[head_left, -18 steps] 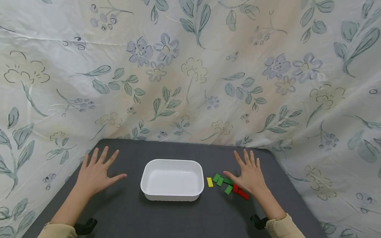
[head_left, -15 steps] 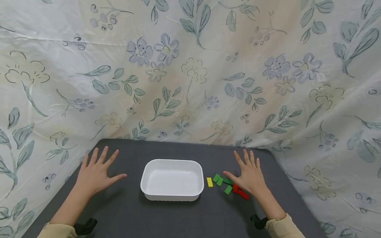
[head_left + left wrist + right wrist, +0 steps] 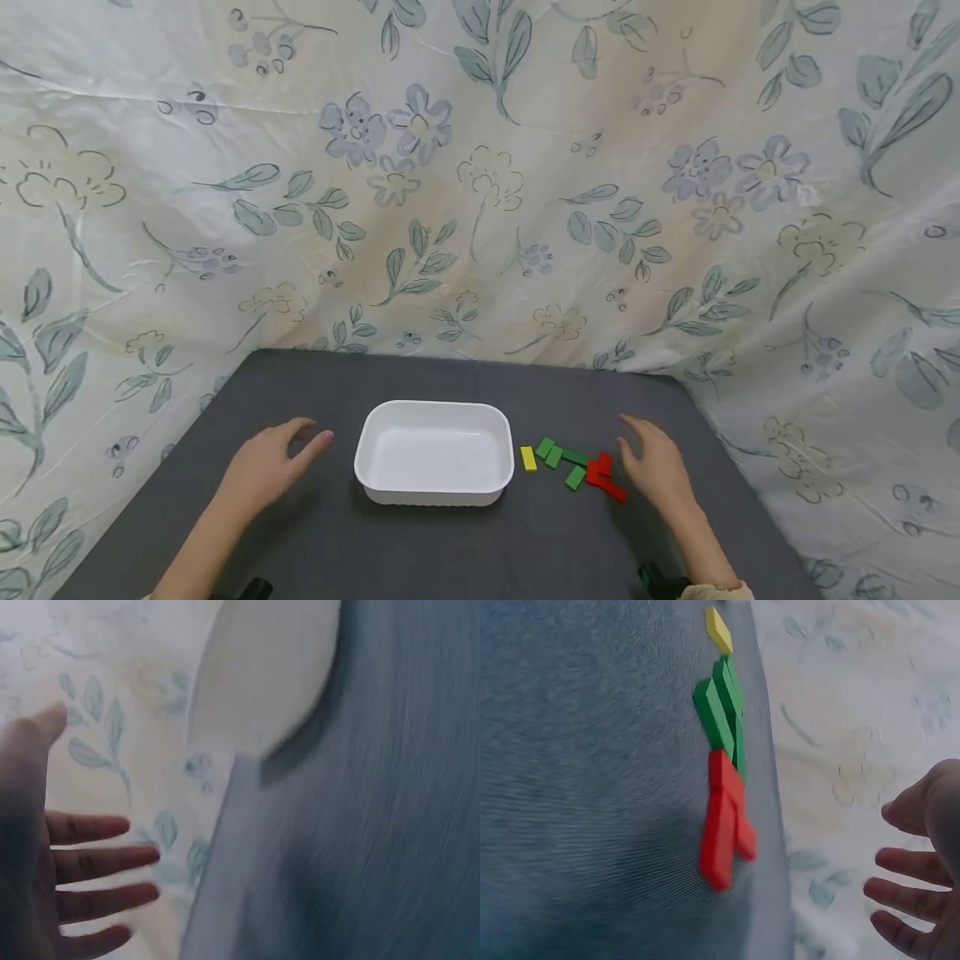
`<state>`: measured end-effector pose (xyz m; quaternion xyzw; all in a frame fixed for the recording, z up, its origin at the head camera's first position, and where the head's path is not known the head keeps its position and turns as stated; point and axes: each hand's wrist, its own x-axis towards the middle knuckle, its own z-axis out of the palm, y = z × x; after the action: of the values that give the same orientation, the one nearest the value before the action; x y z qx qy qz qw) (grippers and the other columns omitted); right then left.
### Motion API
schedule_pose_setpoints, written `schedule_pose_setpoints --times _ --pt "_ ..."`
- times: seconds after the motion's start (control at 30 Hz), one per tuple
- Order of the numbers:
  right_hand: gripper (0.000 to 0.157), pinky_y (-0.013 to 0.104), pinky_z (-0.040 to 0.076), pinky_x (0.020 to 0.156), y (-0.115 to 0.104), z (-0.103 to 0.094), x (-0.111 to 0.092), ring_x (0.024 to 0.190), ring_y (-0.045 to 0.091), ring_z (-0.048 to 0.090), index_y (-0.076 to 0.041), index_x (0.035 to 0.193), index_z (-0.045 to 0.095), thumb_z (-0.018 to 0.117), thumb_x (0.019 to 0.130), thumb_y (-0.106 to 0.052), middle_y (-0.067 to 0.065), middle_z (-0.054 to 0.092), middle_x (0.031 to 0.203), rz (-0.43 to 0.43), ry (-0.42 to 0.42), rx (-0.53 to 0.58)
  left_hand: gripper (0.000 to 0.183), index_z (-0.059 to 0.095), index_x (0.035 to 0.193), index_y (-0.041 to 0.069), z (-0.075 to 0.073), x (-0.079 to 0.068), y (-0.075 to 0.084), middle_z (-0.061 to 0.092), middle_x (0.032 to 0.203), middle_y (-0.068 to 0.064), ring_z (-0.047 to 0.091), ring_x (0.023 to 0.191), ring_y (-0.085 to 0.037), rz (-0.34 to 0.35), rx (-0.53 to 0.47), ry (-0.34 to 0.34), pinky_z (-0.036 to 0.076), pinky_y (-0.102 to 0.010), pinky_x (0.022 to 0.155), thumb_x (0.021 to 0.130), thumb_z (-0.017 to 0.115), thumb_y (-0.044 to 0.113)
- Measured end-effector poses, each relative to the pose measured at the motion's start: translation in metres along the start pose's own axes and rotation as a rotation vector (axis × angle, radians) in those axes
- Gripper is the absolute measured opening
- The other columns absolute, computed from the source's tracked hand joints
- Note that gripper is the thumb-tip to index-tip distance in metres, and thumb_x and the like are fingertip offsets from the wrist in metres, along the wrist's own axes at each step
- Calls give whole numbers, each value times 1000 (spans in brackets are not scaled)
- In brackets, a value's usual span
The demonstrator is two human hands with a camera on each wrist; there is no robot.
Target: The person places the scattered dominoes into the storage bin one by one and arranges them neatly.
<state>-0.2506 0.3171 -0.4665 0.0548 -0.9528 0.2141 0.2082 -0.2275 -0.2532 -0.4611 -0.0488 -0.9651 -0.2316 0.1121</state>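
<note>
Both your hands have changed their pose since the earlier frames: they were laid out flat with fingers fanned, and now they are turned with the fingers curving inward. Your right hand (image 3: 660,467) has also shifted farther right of the white tray (image 3: 432,498), so all three red blocks (image 3: 592,472) show. The tray and the blocks lie where they were.

Small blocks lie in a loose row to the right of the tray. Closest to it is one yellow block (image 3: 528,459), just beside its right wall but apart from it. Four green blocks (image 3: 553,457) come next, farther right of the tray; one of them lies a little nearer you than the others. The red blocks are the farthest from the tray, bunched together at the end of the row.

Your right hand is beyond the red blocks as seen from the tray, with its thumb near them but apart. Its thumb and the fingers that show in the right wrist view are separated, with gaps between them. Your left hand (image 3: 258,467) is left of the tray, its thumb pointing toward the tray's left wall without reaching it. In the left wrist view its four fingers are extended and slightly spread, the thumb well away from them.

Dark table covering (image 3: 450,554) stretches under and around the tray, and a pale cloth (image 3: 480,167) printed with leaves and flowers rises behind it.
</note>
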Motion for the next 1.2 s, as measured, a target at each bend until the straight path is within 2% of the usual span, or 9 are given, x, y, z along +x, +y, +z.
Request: schedule_pose_setpoints --times 0.13,0.27,0.37,0.57,0.67,0.73,0.8,0.97,1.2 --pt "31 46 55 72 17 5 -15 108 42 67 1 129 71 66 99 -4 25 71 124 100 -16 76 53 63 140 6 20 -9 15 70 132 -16 71 107 -30 -32 -311 -17 57 -47 83 108 58 48" --pt "28 35 48 64 31 13 -28 100 37 70 -1 121 74 63 95 -3 21 74 117 208 -81 137 58 49 156 6 38 -15 27 59 148 -19 70 106 -25 -16 -458 -21 54 -36 79 107 64 34" --pt "27 34 52 67 39 19 -35 95 31 73 -2 119 75 66 93 -6 19 76 116 270 -134 160 72 38 164 5 51 -17 33 51 157 -20 68 104 -20 -22 -482 -48 53 -32 77 104 69 32" --pt "33 29 47 64 49 26 -44 73 14 64 -7 127 75 77 95 -15 8 77 105 278 -227 234 98 28 169 11 72 -21 39 65 126 -16 57 87 -16 -82 -496 -124 47 -27 66 92 82 40" --pt "41 28 42 60 51 27 -45 66 13 53 -8 133 72 81 94 -16 3 70 93 249 -257 269 112 24 170 9 78 -21 38 57 150 -21 64 114 -30 -33 -467 -119 54 -34 81 85 88 46" --pt "45 27 41 61 50 28 -46 67 12 51 -9 134 72 84 92 -19 1 65 89 228 -266 270 122 20 170 7 80 -21 37 37 168 -20 57 135 -39 1 -448 -113 56 -42 90 81 90 51" --pt "49 28 41 64 49 28 -46 73 12 52 -11 134 73 87 89 -23 1 67 96 199 -274 258 127 17 170 6 81 -21 36 24 174 -20 48 145 -43 23 -436 -107 56 -45 94 79 91 55" --pt "49 29 40 69 49 28 -45 84 11 53 -17 128 77 93 83 -26 0 71 116 138 -281 216 128 19 170 6 83 -19 34 23 174 -20 57 126 -33 32 -434 -89 52 -29 77 77 92 55" --pt "48 29 39 71 48 27 -48 83 10 50 -16 128 77 92 82 -17 -3 68 108 83 -315 191 124 23 169 5 85 -22 34 27 173 -20 57 105 -22 35 -447 -69 49 -26 74 78 93 51"
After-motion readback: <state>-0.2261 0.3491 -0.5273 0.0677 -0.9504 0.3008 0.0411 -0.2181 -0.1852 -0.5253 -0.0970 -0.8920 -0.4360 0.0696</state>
